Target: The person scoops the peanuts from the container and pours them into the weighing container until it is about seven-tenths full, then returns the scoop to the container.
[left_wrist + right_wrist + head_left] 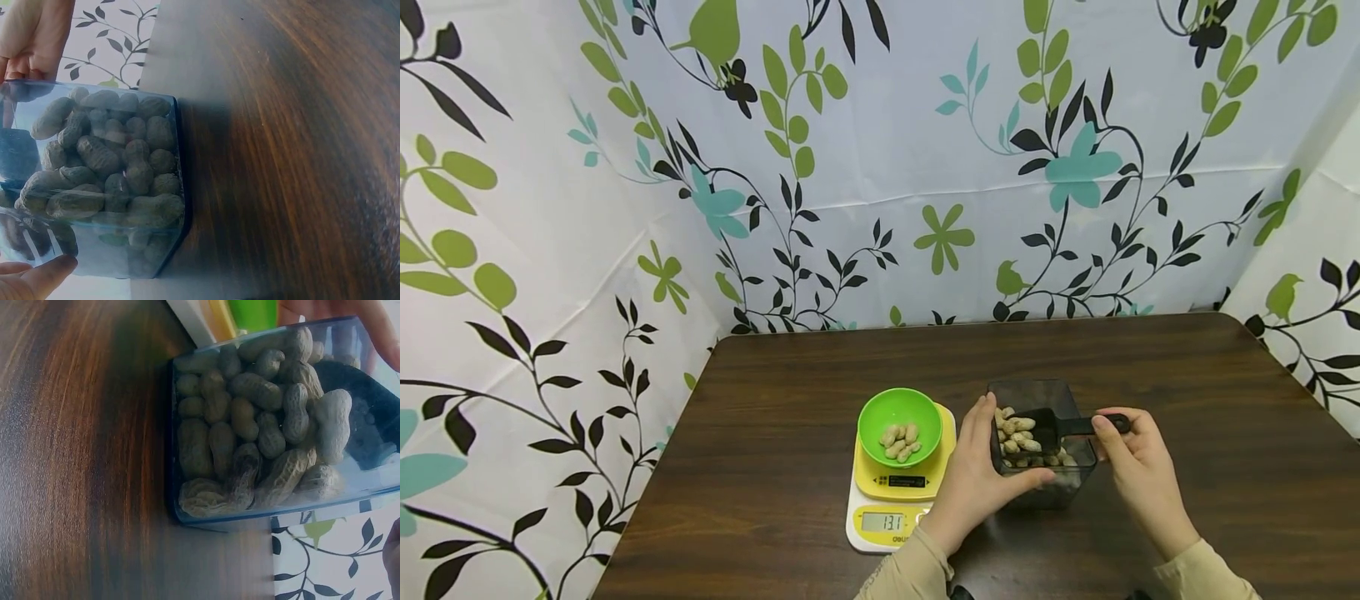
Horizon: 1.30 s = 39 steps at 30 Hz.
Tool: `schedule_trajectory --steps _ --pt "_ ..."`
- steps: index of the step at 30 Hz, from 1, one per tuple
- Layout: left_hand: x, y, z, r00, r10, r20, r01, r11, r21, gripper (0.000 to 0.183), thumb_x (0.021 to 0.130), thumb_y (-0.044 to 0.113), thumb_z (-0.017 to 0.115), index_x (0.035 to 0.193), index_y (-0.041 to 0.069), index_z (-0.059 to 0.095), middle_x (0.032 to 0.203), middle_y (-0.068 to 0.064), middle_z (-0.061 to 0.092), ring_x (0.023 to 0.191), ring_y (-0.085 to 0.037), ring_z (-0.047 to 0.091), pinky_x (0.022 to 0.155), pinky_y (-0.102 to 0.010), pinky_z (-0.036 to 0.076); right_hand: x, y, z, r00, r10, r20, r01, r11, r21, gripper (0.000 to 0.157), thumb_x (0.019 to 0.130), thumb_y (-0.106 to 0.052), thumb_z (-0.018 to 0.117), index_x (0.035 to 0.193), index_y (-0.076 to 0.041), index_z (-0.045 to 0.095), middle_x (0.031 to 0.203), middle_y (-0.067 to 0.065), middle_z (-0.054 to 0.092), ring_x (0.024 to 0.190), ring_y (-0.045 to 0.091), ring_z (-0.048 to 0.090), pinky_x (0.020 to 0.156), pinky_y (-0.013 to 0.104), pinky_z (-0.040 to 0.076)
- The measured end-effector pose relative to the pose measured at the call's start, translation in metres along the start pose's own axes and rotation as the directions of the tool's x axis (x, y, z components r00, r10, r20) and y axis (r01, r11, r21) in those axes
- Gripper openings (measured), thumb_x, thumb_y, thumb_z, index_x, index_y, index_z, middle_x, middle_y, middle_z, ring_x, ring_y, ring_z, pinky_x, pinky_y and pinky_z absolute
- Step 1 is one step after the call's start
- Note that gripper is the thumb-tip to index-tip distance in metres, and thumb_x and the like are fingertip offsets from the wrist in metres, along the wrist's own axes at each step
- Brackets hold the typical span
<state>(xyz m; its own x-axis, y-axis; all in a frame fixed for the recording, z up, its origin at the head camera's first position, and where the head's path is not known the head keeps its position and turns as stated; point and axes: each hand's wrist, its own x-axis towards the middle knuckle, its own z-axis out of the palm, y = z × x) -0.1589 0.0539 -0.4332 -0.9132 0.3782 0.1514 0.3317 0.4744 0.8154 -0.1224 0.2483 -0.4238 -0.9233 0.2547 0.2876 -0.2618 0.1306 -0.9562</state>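
Note:
A clear dark-tinted plastic box (pixel 1051 493) holds many unshelled peanuts (pixel 100 156). My left hand (pixel 973 479) grips it, fingers along its left wall and thumb across the near side. With my right hand (pixel 1138 471) I pinch the handle of a black scoop (pixel 1078 427); its head is down inside the box among the peanuts. Left of the box, a green bowl (pixel 880 412) with several peanuts (pixel 901 446) sits on a yellow and white kitchen scale (pixel 880 485), whose display (pixel 883 522) reads about 13.1.
Everything stands on a dark brown wooden table (pixel 760 450). A white cloth (pixel 880 167) printed with leaves and flowers hangs behind the table and along both sides. The scale stands close beside my left forearm.

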Motion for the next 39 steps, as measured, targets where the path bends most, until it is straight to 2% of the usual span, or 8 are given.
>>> schedule_trajectory --steps 5,12,20,24,28,30,34,39 --pt "0.001 -0.001 0.000 1.000 -0.019 0.011 0.019 1.000 -0.013 0.103 0.071 0.060 0.071 0.150 0.032 0.012 0.154 0.003 0.021 0.140 -0.021 0.030 0.104 -0.044 0.041 -0.001 0.001 0.001 1.000 0.021 -0.019 -0.019 0.996 0.089 0.006 0.097 -0.012 0.047 0.103 -0.010 0.047 0.066 -0.011 0.051 0.060 0.001 0.046 0.059 0.020 0.036" --pt "0.001 -0.002 0.001 1.000 -0.012 -0.001 0.012 1.000 -0.023 0.104 0.070 0.059 0.073 0.150 0.030 0.013 0.154 0.004 0.022 0.139 -0.021 0.031 0.104 -0.045 0.041 -0.002 0.000 0.000 0.998 0.055 -0.001 -0.053 0.962 0.268 0.005 0.098 -0.012 0.046 0.102 -0.010 0.045 0.068 -0.009 0.050 0.064 0.002 0.046 0.062 0.018 0.038" --pt "0.001 -0.002 0.001 1.000 -0.009 -0.003 0.009 0.999 -0.031 0.104 0.070 0.060 0.072 0.150 0.032 0.012 0.154 0.003 0.023 0.139 -0.021 0.031 0.104 -0.045 0.041 -0.005 0.000 -0.002 0.997 0.078 -0.016 -0.068 0.937 0.342 0.006 0.097 -0.010 0.047 0.103 -0.009 0.046 0.071 -0.008 0.053 0.066 0.003 0.048 0.064 0.016 0.040" --pt "0.002 -0.002 0.000 1.000 -0.007 -0.004 0.007 1.000 -0.030 0.105 0.070 0.059 0.073 0.150 0.032 0.011 0.154 0.002 0.023 0.140 -0.021 0.030 0.105 -0.045 0.040 -0.006 -0.001 -0.004 0.996 0.085 -0.016 -0.078 0.961 0.266 0.009 0.097 -0.009 0.048 0.104 -0.010 0.053 0.078 -0.010 0.053 0.071 0.002 0.048 0.066 0.015 0.040" --pt "0.002 -0.001 0.000 1.000 -0.010 0.001 0.010 0.999 -0.034 0.105 0.070 0.060 0.072 0.150 0.033 0.011 0.154 0.003 0.022 0.140 -0.020 0.029 0.106 -0.045 0.039 -0.003 -0.002 -0.008 0.994 0.110 0.028 -0.113 0.986 0.125 0.011 0.095 -0.011 0.052 0.106 -0.011 0.056 0.081 -0.014 0.060 0.076 0.002 0.049 0.069 0.016 0.040" --pt "0.002 -0.002 0.000 1.000 -0.011 0.002 0.011 0.999 -0.031 0.105 0.070 0.060 0.072 0.150 0.034 0.010 0.154 0.003 0.021 0.140 -0.020 0.029 0.105 -0.046 0.039 -0.001 -0.003 -0.009 0.991 0.124 0.058 -0.126 0.991 0.036 0.010 0.095 -0.012 0.053 0.105 -0.013 0.054 0.076 -0.015 0.062 0.073 0.003 0.049 0.066 0.019 0.039" --pt "0.001 -0.001 0.000 1.000 -0.005 0.000 0.005 1.000 -0.024 0.105 0.070 0.059 0.072 0.150 0.033 0.010 0.154 0.002 0.022 0.140 -0.021 0.030 0.105 -0.046 0.039 0.002 -0.003 -0.007 0.989 0.114 0.092 -0.102 0.986 -0.133 0.012 0.095 -0.014 0.053 0.106 -0.010 0.050 0.065 -0.014 0.055 0.064 0.005 0.045 0.060 0.024 0.036" --pt "0.001 -0.002 0.000 1.000 0.002 -0.001 -0.002 1.000 -0.021 0.104 0.070 0.059 0.072 0.150 0.031 0.011 0.154 0.001 0.022 0.140 -0.022 0.030 0.104 -0.046 0.040 0.003 -0.004 -0.006 0.993 0.081 0.089 -0.061 0.976 -0.208 0.012 0.097 -0.015 0.049 0.107 -0.009 0.048 0.064 -0.012 0.050 0.064 0.005 0.045 0.060 0.022 0.038"
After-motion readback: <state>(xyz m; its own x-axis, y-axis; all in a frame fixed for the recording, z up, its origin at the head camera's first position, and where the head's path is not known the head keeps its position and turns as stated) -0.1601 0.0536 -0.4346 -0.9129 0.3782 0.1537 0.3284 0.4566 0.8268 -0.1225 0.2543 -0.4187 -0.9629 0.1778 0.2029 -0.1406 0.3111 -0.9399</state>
